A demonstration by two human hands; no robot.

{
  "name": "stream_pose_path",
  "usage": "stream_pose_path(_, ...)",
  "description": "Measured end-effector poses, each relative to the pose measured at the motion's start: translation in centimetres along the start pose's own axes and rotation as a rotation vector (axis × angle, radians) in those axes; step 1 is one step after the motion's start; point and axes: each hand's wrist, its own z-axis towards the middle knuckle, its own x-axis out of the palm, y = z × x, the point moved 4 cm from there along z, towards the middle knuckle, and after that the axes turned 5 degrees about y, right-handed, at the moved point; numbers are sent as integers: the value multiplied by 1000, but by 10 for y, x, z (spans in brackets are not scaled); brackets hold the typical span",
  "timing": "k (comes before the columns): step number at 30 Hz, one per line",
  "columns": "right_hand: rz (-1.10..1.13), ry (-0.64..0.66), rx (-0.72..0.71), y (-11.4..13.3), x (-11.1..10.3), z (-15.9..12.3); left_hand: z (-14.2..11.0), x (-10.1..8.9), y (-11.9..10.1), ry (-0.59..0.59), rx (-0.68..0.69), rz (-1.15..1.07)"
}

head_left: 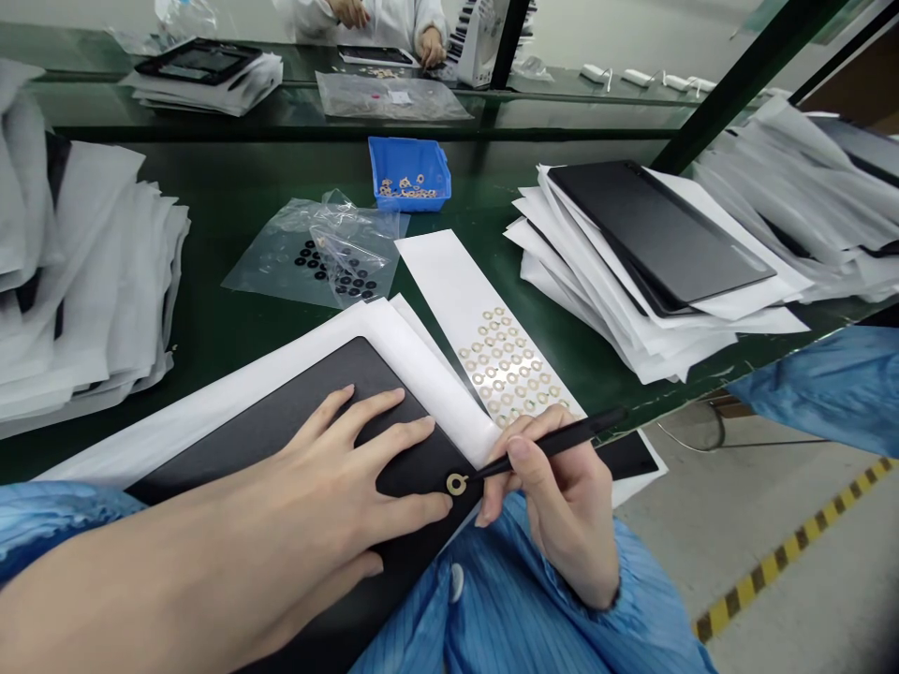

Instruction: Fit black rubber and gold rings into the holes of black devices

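My left hand lies flat with fingers spread on a black panel that rests on white foam sheet at the table's near edge. My right hand is closed round black tweezers, whose tip touches a small gold ring at the panel's corner, just beyond my left index fingertip. Beside the panel lies a white strip carrying several more gold rings.
A clear bag with black rings and a blue tray of gold parts lie further back. Stacks of white sheets with black panels stand right; a white pile stands left. Another person's hands work across the bench.
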Motion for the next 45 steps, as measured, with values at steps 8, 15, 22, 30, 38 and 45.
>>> stream_pose_path(8,-205,-2,-187,6,0,-4,5,-7,-5,-126,33,-29)
stream_pose_path(15,-319,17,-274,11,1,-3,7,-12,-11,-153,25,36)
stream_pose_path(22,-294,70,-248,10,1,-4,7,-6,-12,-156,22,89)
stream_pose_path(30,-136,-35,-232,6,0,-7,10,6,-13,-66,-67,84)
stream_pose_path(38,-180,53,-276,7,-1,-8,18,11,-16,-113,-121,129)
stream_pose_path(45,-313,46,-305,14,2,-6,9,14,-19,-178,-111,159)
